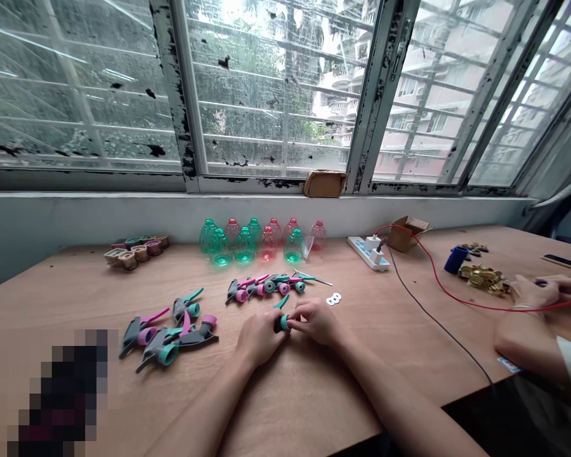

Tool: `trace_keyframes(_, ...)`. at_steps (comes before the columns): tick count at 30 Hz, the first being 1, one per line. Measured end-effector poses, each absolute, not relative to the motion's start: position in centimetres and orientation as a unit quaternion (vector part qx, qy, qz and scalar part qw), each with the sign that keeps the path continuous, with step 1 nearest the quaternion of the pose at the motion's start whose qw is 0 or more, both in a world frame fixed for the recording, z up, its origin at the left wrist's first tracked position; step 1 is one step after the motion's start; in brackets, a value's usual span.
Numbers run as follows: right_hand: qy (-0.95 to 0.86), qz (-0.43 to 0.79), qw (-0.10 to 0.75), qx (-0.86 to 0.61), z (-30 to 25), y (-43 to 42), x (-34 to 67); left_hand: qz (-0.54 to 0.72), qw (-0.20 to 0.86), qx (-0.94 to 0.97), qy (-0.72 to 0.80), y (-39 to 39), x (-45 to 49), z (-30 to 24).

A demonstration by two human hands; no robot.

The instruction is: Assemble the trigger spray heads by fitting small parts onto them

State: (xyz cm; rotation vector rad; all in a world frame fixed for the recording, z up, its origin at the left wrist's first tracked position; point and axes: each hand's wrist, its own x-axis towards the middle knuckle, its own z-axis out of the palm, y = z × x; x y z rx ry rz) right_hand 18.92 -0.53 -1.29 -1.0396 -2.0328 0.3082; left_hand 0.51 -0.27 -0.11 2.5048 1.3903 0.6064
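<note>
Both my hands meet at the middle of the wooden table [314, 393]. My left hand [259, 336] is closed around a grey spray-trigger head [282, 320] with a teal collar and teal lever. My right hand [316, 320] pinches the same piece at its collar. A pile of similar spray heads [171, 330] with pink and teal parts lies to my left. A row of more spray heads [266, 287] lies just beyond my hands. Two small white rings [334, 298] rest to the right of them.
Small green and red plastic bottles [261, 241] stand by the wall. Caps [136, 249] sit far left. A white power strip [368, 252], a red wire [438, 279] and a black cable cross the right side. Another person's hands [540, 292] work near brass parts [485, 279].
</note>
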Motion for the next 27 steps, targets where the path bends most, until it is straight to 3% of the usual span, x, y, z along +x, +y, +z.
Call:
trace_keyframes(18, -0.797, 0.079, 0.442, -0.405, -1.63, -0.91, 18.84, 0.272, 0.172, 0.839, 0.438, 0.19, 0.33, -0.32)
trace_keyframes(27, -0.836, 0.069, 0.401, -0.369, -1.9, -0.93, 19.06, 0.279, 0.184, 0.84, 0.427, 0.09, 0.26, -0.12)
